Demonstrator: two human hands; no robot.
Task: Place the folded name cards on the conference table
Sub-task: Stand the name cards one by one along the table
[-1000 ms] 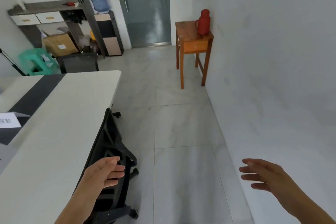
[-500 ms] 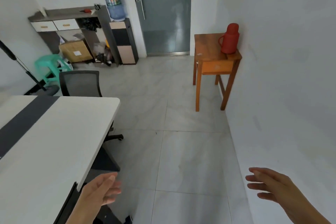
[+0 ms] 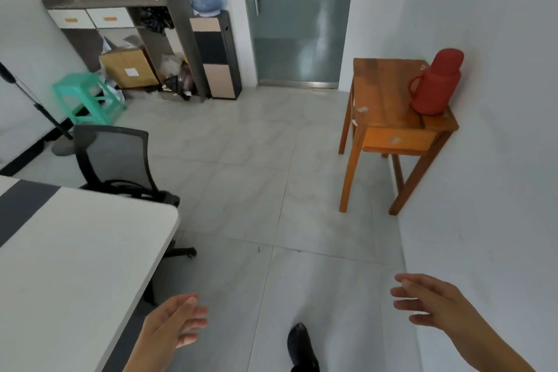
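moved: the view has advanced down the room. The card seen earlier on the table's left is out of frame, and the side table is nearer.
conference table (image 3: 75, 251): lower left, white top with a dark centre strip, far right corner at mid-left.
name cards: none in view, on the table or in either hand.
chair (image 3: 117, 160): black mesh, parked at the table's far end edge.
left hand (image 3: 172, 326): just off the table's right edge, fingers loose and spread, holding nothing. Looks like a walking swing.
shoe (image 3: 302, 347): on the tiles, bottom centre, mid-step.
right hand (image 3: 431, 302): near the right wall, fingers relaxed, also holding nothing.
side table (image 3: 389, 100): against the wall, red flask (image 3: 437, 84) on its back right corner. Pale scraps near its left edge are too small to identify.
step: probably walking to fetch more cards.
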